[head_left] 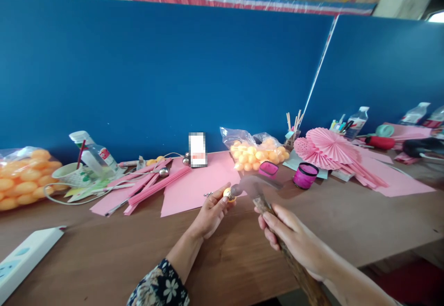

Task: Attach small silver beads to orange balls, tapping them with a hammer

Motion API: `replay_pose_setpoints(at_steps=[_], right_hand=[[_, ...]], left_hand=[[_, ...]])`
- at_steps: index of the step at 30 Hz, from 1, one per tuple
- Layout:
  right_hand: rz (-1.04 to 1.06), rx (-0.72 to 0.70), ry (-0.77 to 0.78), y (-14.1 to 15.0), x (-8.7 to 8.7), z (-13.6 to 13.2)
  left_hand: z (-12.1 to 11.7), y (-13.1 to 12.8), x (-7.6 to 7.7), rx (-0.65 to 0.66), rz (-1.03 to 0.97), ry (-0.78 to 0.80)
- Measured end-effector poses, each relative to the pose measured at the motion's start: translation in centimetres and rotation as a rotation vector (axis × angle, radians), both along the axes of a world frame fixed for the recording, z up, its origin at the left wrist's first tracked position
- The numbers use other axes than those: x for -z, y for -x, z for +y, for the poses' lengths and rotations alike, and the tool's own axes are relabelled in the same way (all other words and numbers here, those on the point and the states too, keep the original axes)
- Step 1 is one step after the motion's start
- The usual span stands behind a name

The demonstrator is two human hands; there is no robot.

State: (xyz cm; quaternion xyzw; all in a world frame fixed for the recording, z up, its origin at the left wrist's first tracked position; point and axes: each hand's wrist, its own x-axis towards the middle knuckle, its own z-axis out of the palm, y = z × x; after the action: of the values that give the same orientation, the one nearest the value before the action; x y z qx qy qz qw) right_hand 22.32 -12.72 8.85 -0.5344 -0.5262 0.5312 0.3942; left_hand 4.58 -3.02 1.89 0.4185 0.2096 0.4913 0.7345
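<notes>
over the table (104,255), left fingers (219,200) pinch a yellow ball (227,191); right fingers (271,238) grip a hammer (258,199).

A socket strip (31,257) lay far left on the table (90,259). My left hand (211,212) held a ball (226,192), my right hand (285,226) a hammer (294,264) to its right. Behind the ball lay paper (204,181), then rightward a bag of balls (255,154) and fans (333,146).

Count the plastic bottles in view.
4: a tilted bottle by the cup at left, another bottle beside the pens, two bottles at far right, the last cut off by the edge. More may be hidden.
</notes>
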Motion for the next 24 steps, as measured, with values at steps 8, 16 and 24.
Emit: replay_pose_setpoints(at_steps=[8,16,24], right_hand=[[-0.128,-0.024,-0.018,-0.4,0.3,-0.1],[-0.147,-0.037,-0.054,-0.8,0.3,0.1],[-0.654,0.068,-0.323,-5.5,2.3,1.2]], left_hand=[[0.0,0.1,-0.1,-0.015,0.092,-0.026],[0.1,0.0,-0.1,-0.046,0.075,0.007],[0.7,0.2,0.0,-0.252,0.010,0.124]])
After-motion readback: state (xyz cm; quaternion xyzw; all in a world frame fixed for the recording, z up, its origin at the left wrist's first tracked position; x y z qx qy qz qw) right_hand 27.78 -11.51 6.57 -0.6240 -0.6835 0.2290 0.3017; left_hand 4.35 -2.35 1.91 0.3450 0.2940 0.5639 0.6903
